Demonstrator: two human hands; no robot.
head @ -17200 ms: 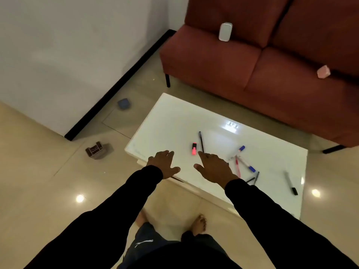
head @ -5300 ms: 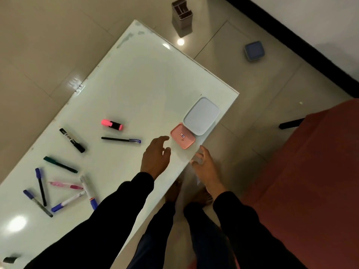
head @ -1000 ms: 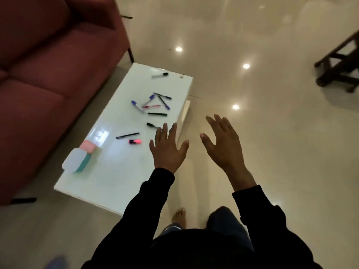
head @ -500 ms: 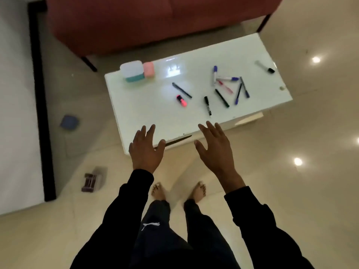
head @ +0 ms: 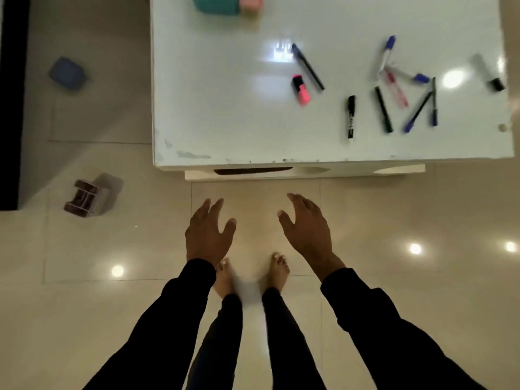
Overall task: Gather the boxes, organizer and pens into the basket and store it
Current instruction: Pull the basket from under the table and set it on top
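Your left hand (head: 209, 235) and right hand (head: 308, 230): fingers spread, empty, above floor short of white table (head: 225, 114). Pens (head: 394, 88) scattered on tabletop; black marker (head: 350, 116) print unreadable. Teal box (head: 216, 4), pink box (head: 251, 1) at far edge. Organizer (head: 90, 198), blue box (head: 67, 73) on floor left.

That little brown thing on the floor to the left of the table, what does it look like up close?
The organizer is a small box, dark brown inside with paler, greyish outer walls that look like plastic. It lies tipped on its side on the tiled floor, its open end facing lower left, showing thin dividers that split it into a few compartments. They look empty. It sits left of the table, apart from it, and nothing touches it but the floor.
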